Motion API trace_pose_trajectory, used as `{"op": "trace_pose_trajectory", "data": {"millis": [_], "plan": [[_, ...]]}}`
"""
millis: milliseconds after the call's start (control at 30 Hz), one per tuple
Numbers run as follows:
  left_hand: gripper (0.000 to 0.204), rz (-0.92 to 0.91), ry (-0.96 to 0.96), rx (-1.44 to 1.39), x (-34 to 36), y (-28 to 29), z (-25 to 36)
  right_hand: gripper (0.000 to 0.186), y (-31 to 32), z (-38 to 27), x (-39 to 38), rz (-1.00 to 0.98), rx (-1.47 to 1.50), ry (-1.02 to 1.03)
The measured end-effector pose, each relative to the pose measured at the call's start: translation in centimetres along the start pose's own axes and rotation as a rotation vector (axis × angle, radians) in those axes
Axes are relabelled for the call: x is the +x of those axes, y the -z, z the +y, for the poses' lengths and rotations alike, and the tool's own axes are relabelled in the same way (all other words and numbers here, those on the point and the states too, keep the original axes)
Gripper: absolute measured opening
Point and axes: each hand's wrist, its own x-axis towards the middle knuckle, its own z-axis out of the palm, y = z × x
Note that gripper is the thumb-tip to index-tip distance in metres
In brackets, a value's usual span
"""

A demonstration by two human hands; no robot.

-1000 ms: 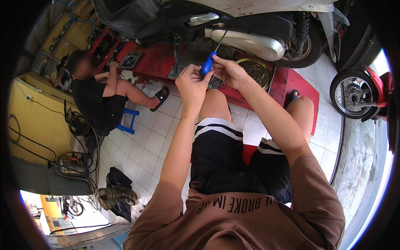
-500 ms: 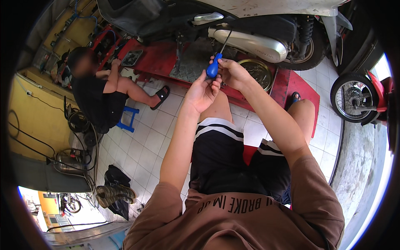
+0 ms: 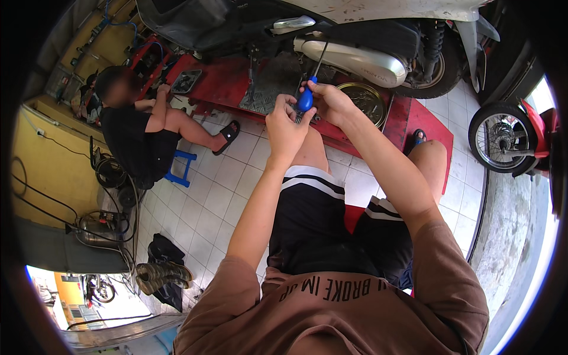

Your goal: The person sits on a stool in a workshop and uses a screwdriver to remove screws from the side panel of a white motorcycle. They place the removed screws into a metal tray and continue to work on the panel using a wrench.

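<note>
Between my hands is a screwdriver with a bulbous blue handle point(image 3: 305, 100). Its thin metal shaft points up and away, toward the silver engine side cover point(image 3: 349, 62) of a scooter. My right hand point(image 3: 332, 105) has thumb and fingers closed on the handle near the shaft. At the handle's butt end, my left hand point(image 3: 286, 131) is curled with bent fingers and thumb against it; its palm is hidden. The tip appears in front of the scooter, and whether it touches anything cannot be made out.
The scooter stands over a red lift platform point(image 3: 228, 97). A round metal pan point(image 3: 383, 112) with small parts lies beyond my right hand. At left, another person point(image 3: 133, 127) sits on a blue stool point(image 3: 182, 168). A red motorbike's wheel point(image 3: 503, 139) is at right.
My left hand has turned over from palm-up, its back now showing and its fingers curled at the handle's end. The screwdriver and right hand have barely shifted.
</note>
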Motion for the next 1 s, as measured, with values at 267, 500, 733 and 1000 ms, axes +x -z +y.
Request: {"op": "trace_pose_trajectory", "data": {"millis": [267,500,733,1000], "plan": [[0.036,-0.236,0.549,-0.595,0.9,0.8,-0.8,0.020,-0.1,0.0,-0.3,-0.073,0.009,-0.007],[0.034,0.004,-0.115,0.285,1.2,1.7,0.6,0.024,0.5,0.0,0.5,-0.079,0.040,-0.025],[0.042,-0.110,0.112,-0.097,0.5,0.3,-0.9,0.023,0.1,0.1,0.5,-0.094,-0.089,0.075],[0.044,-0.350,0.734,-1.139,1.3,0.9,-0.5,0.025,-0.3,-0.1,0.3,-0.147,-0.035,0.025]]}}
